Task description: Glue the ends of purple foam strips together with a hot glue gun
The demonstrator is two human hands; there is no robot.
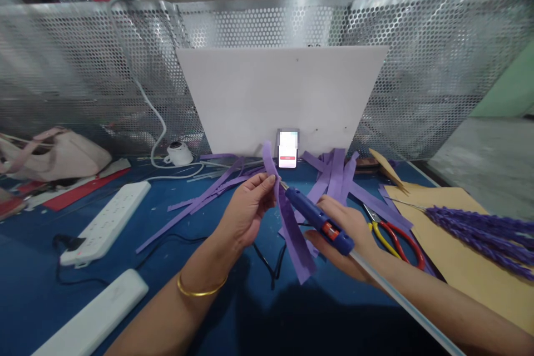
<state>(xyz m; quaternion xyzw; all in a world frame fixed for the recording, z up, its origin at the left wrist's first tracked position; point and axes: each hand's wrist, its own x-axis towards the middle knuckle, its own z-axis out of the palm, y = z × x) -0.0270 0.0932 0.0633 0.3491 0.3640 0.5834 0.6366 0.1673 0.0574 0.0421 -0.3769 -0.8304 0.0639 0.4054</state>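
Between the thumb and fingers of my left hand (252,203) a purple paper strip (294,239) is pinched, its long end hanging down towards me and its short end standing up. My right hand (346,233) is wrapped round a blue glue gun (319,219), whose metal tip touches or nearly touches the strip beside my left fingertips. A long pale glue stick (404,300) runs out of the gun's rear end. More purple strips (334,178) lie behind my right hand, and several thinner purple strips (208,194) lie to the left.
Scissors (396,242) with red and yellow handles lie right of my right hand, near purple flower stems (479,236) on brown paper (438,206). A lit phone (287,149) leans on a white board (279,100). Power strips (108,222) and a pink bag (62,150) are left.
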